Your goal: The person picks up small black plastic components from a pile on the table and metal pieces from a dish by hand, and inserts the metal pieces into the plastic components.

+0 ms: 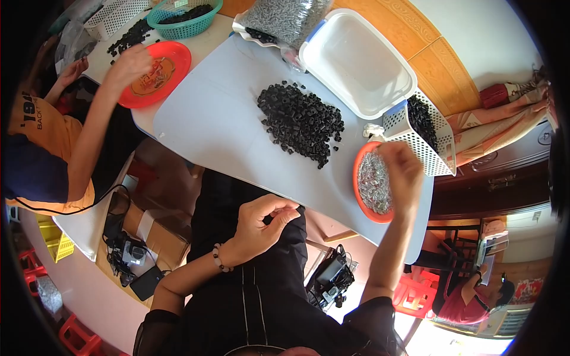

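My left hand (260, 230), a beaded bracelet on its wrist, is above my lap by the table's near edge. Its thumb and forefinger are pinched together; anything between them is too small to make out. Over the right rim of an orange-red bowl (375, 188) is my right hand (404, 173), its fingers curled closed and their tips partly hidden. Small shiny metal pieces (373, 178) fill that bowl. Left of it on the pale table (208, 113) lies a loose pile of small black plastic parts (303, 121).
A white tub (359, 65) and a perforated white basket (415, 139) with black parts stand along the right side. A clear bag of grey pieces (285, 21) sits at the back. At left, another person's hand (132, 64) is over a red plate (172, 59), near a green basket (190, 26).
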### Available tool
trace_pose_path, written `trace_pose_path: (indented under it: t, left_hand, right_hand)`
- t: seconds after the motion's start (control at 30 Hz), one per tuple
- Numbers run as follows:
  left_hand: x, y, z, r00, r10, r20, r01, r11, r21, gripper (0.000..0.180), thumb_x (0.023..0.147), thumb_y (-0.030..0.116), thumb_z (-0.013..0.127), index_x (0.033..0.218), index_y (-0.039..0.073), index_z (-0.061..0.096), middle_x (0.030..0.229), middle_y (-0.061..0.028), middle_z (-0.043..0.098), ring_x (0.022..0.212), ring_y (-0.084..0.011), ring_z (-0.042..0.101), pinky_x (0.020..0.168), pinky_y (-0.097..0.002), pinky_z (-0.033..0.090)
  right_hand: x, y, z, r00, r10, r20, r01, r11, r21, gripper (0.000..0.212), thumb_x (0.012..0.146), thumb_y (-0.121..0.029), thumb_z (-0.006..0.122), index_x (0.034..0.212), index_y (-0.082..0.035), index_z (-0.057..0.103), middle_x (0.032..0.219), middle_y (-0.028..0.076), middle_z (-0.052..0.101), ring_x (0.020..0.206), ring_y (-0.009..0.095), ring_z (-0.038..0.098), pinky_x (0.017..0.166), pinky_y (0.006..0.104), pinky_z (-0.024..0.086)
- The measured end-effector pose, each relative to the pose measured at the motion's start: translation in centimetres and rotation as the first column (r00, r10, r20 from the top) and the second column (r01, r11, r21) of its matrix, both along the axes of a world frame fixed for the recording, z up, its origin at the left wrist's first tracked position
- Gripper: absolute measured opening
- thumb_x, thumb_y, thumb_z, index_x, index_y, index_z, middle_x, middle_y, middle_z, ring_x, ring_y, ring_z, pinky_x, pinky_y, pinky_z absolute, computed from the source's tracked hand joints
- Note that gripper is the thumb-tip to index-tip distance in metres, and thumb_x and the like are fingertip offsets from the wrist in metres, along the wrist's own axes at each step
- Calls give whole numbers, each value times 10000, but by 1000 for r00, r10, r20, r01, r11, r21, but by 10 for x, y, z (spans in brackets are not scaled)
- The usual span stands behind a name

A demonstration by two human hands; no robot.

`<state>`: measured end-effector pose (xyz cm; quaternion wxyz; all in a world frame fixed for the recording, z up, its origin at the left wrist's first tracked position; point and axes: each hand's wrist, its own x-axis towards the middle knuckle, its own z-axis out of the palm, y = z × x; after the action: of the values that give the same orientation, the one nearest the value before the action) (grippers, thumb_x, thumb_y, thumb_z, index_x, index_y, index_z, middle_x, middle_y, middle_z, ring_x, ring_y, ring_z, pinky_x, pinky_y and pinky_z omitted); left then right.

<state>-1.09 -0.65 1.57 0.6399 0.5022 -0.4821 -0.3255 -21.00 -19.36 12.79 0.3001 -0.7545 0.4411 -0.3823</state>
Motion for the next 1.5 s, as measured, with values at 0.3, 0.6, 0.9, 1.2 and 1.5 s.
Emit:
trace_pose_path:
  t: [0.3, 0.6, 0.9, 1.2, 1.5]
  left_hand:
    - [-4, -1, -6, 999, -27, -46, 30, 997, 75, 100, 907, 72, 716, 932, -25, 715, 813, -65, 708, 680, -75, 626, 625, -218, 497]
    - [-1, -2, -10, 998, -19, -53, 24, 995, 98, 112, 897, 78, 723, 928, -29, 713, 795, -61, 706, 652, -65, 602, 604, -215, 483]
    - [3, -2, -11, 996, -13, -83, 22, 995, 102, 113, 898, 75, 722, 954, -23, 714, 811, -65, 708, 672, -68, 621, 624, -214, 498]
    - [7, -13, 10, 996, 85, 0, -85, 996, -7, 229, 883, 38, 726, 1104, -11, 691, 984, -103, 702, 756, -117, 667, 671, -252, 544]
    - [11, -10, 1, 987, 45, 154, -34, 997, -72, 166, 876, 6, 726, 1039, -17, 710, 978, -131, 699, 779, -173, 701, 681, -265, 568]
  right_hand:
    - [-20, -96, 26, 911, -345, -224, 186, 832, -523, 189, 879, -140, 731, 1013, -8, 714, 890, 147, 739, 783, 217, 714, 733, 331, 550]
    - [55, -36, -54, 830, 35, -557, -96, 992, -82, 364, 846, -377, 759, 826, -14, 733, 753, 174, 711, 716, 354, 697, 682, 434, 541]
    - [54, -43, -67, 910, 119, -398, -130, 991, -3, 210, 873, -195, 716, 878, 15, 720, 770, 172, 710, 705, 284, 696, 681, 377, 538]
    - [64, 50, -26, 842, 507, -185, -420, 830, 366, 149, 906, -152, 724, 941, -9, 744, 818, 56, 702, 730, 109, 574, 692, 271, 468]
    - [53, 67, -31, 859, 488, -154, -395, 824, 407, 153, 903, -154, 730, 947, -8, 743, 825, 80, 708, 737, 118, 596, 697, 282, 476]
